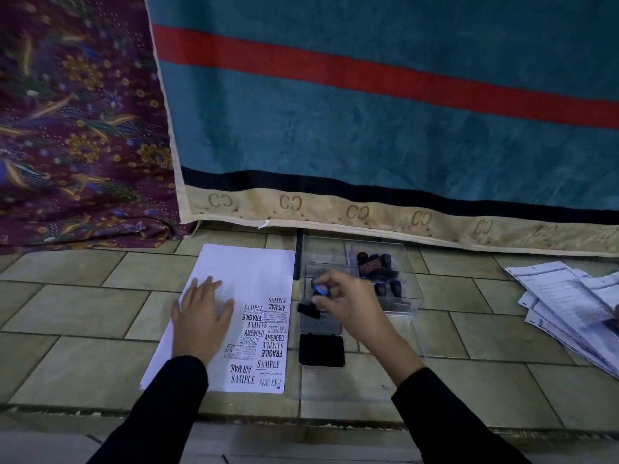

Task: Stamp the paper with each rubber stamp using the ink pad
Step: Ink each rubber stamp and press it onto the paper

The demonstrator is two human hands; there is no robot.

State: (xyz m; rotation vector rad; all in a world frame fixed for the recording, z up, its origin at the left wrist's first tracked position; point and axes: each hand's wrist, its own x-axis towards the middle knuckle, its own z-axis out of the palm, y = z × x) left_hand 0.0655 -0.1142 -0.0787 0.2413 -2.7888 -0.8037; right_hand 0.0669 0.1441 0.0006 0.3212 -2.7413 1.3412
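Observation:
A white paper (241, 272) lies on the tiled floor, its right side covered with several black stamp prints such as SAMPLE, FRAGILE and AIR MAIL. My left hand (201, 316) rests flat on the paper, fingers spread. My right hand (348, 303) pinches a black rubber stamp (310, 309) with a blue-topped handle, held just above the open lid of the ink pad (321, 349). The pad's black inked half lies right of the paper. Behind my right hand stands a clear plastic box (402, 296) with several more black stamps (375, 266).
A teal blanket (368, 128) with a red stripe hangs down to the floor right behind the box. A purple flowered cloth (77, 128) hangs at the left. A loose pile of printed papers (569, 303) lies on the floor at the far right.

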